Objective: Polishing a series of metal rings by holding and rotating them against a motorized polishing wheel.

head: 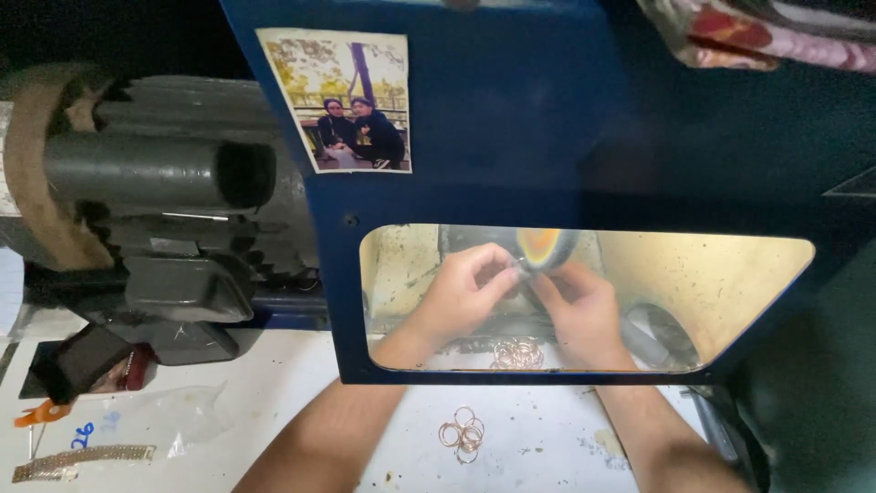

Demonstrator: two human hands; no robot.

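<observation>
**Both hands pinching a small ring at the polishing wheel, seen through the guard window**

Head view only. A blue guard panel (511, 137) with a clear window (712, 283) filled the frame; places below are given relative to that window. Inside it, upper middle, a spinning polishing wheel (538, 246) showed orange-yellow, blurred. The left hand (461, 297) and right hand (579, 306) met just below the wheel, fingers curled, both closed in a pinch on a small metal ring (522, 267). The ring sat between the two sets of fingertips, touching or just at the wheel's lower edge; too small and blurred to tell its axis. The wheel lay up and slightly ahead of both hands, and neither hand looked clearly nearer to it.

Low in the window, between the wrists, lay a pile of thin gold-coloured rings (517, 353). Below the window's lower edge, on the white surface (274, 383), sat a second loose cluster of rings (463, 432), between the two forearms, apart from both.

Left of the window: a dark grey motor housing (173, 210) with a shaft stub. Above-left, a photo print (342, 100) stuck on the panel. Far lower left on the surface: a flat chain-like strap (82, 459), a clear plastic bag (182, 415), an orange-handled tool (41, 413). Upper right, patterned cloth (766, 32).
</observation>
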